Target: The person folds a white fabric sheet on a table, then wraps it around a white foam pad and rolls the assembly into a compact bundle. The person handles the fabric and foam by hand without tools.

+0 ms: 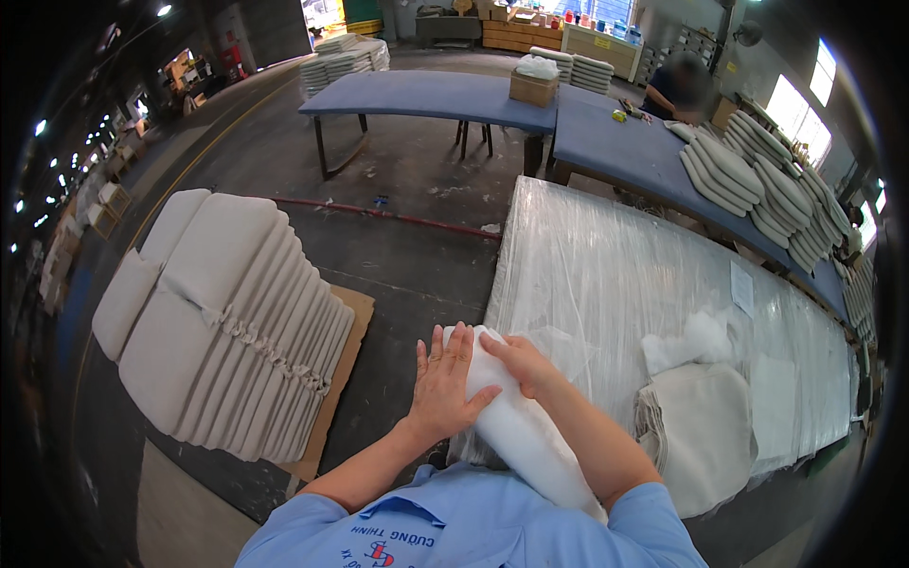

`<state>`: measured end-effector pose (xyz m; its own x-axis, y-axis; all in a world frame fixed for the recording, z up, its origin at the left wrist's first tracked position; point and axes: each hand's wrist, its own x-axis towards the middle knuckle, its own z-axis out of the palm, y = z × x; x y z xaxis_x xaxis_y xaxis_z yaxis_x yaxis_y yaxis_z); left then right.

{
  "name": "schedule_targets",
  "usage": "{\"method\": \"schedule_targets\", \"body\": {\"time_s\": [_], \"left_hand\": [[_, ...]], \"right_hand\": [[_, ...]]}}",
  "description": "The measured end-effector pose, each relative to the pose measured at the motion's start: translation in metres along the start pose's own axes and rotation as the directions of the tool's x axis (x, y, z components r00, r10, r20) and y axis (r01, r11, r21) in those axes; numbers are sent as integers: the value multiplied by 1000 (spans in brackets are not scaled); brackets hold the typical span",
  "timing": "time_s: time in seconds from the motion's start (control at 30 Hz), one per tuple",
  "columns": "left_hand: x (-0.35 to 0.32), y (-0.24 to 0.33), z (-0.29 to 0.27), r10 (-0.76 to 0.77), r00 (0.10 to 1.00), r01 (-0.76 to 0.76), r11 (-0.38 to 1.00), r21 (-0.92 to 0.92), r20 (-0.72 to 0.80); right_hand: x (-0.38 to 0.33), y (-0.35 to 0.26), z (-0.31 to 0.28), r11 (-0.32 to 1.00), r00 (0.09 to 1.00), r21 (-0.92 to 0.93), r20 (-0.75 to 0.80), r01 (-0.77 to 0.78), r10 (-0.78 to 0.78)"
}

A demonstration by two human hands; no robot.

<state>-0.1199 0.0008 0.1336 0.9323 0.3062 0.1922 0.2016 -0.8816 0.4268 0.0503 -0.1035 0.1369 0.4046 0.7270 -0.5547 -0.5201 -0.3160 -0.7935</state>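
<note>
A long white padded piece [532, 437], seemingly soft wadding, lies against my blue shirt and points away from me. My left hand [441, 381] presses its far left side, palm down with the fingers stretched out. Across from it, my right hand [525, 363] grips the far right edge, the thumb on top and the other fingers hidden. To the right, a pile of beige fabric pieces [705, 426] rests on a plastic-wrapped stack [606, 265]. Loose white wadding [689, 343] lies just beyond that pile.
At left, stacked pale cushions [218, 322] stand on a cardboard sheet [346, 346]. Blue-topped tables [426, 99] run across the back, with more cushions [724, 175] and a cardboard box [533, 88]. A person [670, 87] works at the far right.
</note>
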Motion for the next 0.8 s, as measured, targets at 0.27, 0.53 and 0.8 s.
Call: {"method": "schedule_targets", "body": {"time_s": [0.27,0.53,0.8], "left_hand": [[16,4,1,28,999,-28,999,-17,32],[20,-3,3,5,993,-7,1000,17,116],[29,-1,-4,25,988,-19,999,-37,153]], "right_hand": [[17,35,0,909,966,-363,-71,206,-248],[41,74,-10,855,928,-495,-226,153,-297],[56,85,-32,938,958,-345,-267,5,-104]]}}
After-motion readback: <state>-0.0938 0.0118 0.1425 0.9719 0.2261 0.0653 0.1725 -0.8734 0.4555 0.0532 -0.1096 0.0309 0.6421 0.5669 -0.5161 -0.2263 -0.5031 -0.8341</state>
